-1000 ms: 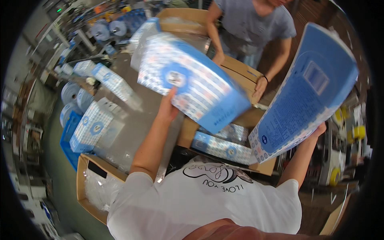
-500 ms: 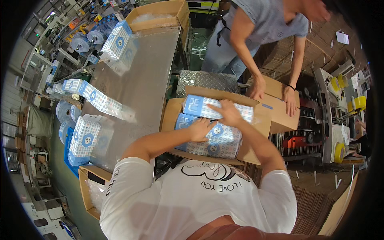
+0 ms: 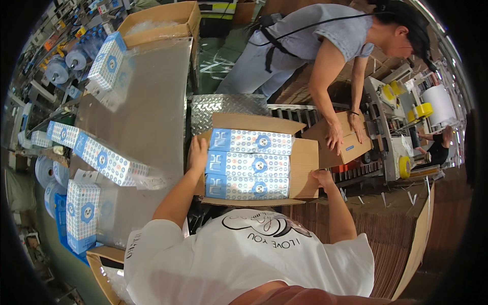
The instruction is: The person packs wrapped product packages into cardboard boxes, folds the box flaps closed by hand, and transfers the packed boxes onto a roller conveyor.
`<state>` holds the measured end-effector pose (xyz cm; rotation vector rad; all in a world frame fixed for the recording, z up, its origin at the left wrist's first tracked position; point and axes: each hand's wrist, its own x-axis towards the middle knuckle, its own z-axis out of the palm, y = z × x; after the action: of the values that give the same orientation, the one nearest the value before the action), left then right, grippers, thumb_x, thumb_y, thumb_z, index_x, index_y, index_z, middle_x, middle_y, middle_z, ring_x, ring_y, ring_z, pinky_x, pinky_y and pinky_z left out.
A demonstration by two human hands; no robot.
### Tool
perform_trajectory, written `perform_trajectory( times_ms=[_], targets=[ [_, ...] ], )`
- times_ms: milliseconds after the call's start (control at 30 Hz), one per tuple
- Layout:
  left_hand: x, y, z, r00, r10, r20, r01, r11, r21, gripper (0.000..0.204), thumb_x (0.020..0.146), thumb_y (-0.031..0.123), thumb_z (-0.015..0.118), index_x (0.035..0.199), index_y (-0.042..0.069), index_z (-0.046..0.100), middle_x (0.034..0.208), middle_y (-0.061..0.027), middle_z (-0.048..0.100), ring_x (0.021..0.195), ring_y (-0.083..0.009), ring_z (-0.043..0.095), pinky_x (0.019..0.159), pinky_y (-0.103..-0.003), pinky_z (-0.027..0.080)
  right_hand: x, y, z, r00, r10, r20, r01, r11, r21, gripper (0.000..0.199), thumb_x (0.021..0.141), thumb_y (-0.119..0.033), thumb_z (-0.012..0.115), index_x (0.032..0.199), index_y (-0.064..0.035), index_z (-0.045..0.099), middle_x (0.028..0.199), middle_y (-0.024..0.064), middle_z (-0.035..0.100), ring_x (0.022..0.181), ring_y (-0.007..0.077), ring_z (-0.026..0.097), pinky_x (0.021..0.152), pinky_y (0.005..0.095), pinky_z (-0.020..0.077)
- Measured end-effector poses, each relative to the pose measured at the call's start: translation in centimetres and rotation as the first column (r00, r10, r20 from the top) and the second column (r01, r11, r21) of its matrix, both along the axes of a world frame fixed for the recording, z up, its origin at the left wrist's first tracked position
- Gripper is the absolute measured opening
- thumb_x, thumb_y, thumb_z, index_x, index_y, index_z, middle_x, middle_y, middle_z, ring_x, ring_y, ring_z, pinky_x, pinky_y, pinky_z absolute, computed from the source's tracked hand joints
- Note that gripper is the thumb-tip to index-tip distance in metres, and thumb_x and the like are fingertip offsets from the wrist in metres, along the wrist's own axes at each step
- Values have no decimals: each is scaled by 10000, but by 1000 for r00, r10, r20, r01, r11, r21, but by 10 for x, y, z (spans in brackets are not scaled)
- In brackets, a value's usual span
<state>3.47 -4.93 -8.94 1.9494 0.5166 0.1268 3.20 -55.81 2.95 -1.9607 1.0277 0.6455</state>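
In front of me stands an open cardboard carton [image 3: 305, 175] with three blue-and-white patterned packs [image 3: 256, 165] lying side by side in it. My left hand [image 3: 197, 153] rests against the carton's left flap, its fingers stretched out next to the packs' blue ends. At the right, my right hand [image 3: 324, 179] pinches the outer edge of the carton's right flap, thumb on top. All the carton's flaps stand apart, folded outward.
A metal table [image 3: 147, 96] at left bears more packs [image 3: 101, 157]. Beyond the carton are a diamond-plate surface [image 3: 223, 109] and rollers. At right a co-worker presses on a closed carton [image 3: 348, 140]. Flattened cardboard [image 3: 366, 229] is stacked near right.
Both hands have left the packs and moved apart to the carton's sides. The upper pack now lies level in line with the others. The co-worker has leaned further right, with the closed carton turned.
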Motion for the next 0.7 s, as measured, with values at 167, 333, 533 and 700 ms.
perform_trajectory(
  times_ms=[167,333,533,700],
  targets=[
    [27,8,-1,930,143,-338,-76,976,205,823,887,611,473,1365,-56,419,1417,-253,423,1306,-385,413,1091,-419,322,5,-25,28,773,475,421,-347,871,-347,330,767,-247,758,687,38,613,557,62,549,491,173,478,500,371,406],
    [36,-9,99,962,-262,-82,260,965,-28,396,898,349,584,1020,-22,651,1038,-217,675,1003,-308,654,841,-414,499,20,30,66,643,766,-6,-628,523,-576,801,790,-296,657,1422,31,288,1080,268,637,936,399,642,836,421,514],
    [-13,-176,80,483,-791,-375,800,225,556,628,990,424,421,1492,78,271,1558,-191,204,1468,-338,57,1168,-440,156,38,84,31,52,991,-122,-949,11,-314,1147,804,-544,668,1453,130,5,1526,340,21,1446,418,27,1182,408,130],
    [5,-115,70,477,-864,-159,868,435,239,668,980,462,434,1475,37,292,1563,-200,174,1469,-318,51,1160,-446,180,10,38,61,-311,946,88,-949,-314,20,1229,697,-541,775,1496,27,34,1536,295,84,1435,422,92,1175,452,155]
  ],
)
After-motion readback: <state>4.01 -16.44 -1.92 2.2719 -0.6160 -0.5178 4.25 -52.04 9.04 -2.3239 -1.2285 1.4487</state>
